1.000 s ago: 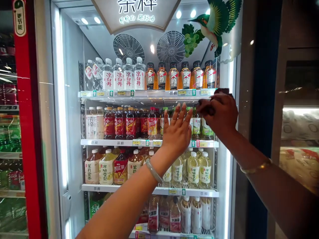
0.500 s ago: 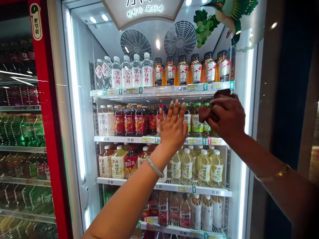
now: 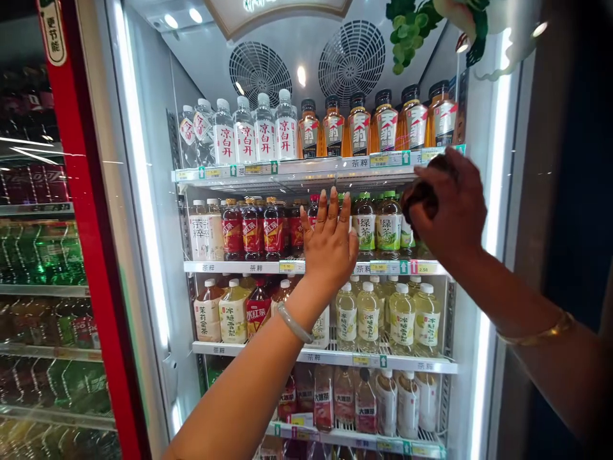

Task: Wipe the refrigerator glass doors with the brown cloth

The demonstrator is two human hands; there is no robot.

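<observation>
My left hand (image 3: 329, 246), with a pale bangle (image 3: 293, 324) at the wrist, lies flat with spread fingers against the glass door of a lit drinks fridge. It hides part of the second shelf, between bottles with red labels (image 3: 252, 230) and green tea bottles (image 3: 387, 225). To the right, my right hand (image 3: 457, 214) is curled round a dark brown, bunched cloth (image 3: 417, 203), held up at the glass near the right ends of the top two shelves. This hand is in shadow, so the cloth's edges are hard to make out. A gold bangle (image 3: 541, 329) circles that wrist.
Clear water bottles (image 3: 244, 137) and amber drink bottles (image 3: 359, 131) line the top shelf. Pale yellow bottles (image 3: 368, 316) stand lower down. A red-framed fridge (image 3: 90, 191) adjoins on the left. A grape picture (image 3: 407, 38) is at the upper right.
My right hand has moved slightly right and up with the cloth, which looks more bunched in the fingers. My left hand stays flat on the glass. The view has shifted a little closer.
</observation>
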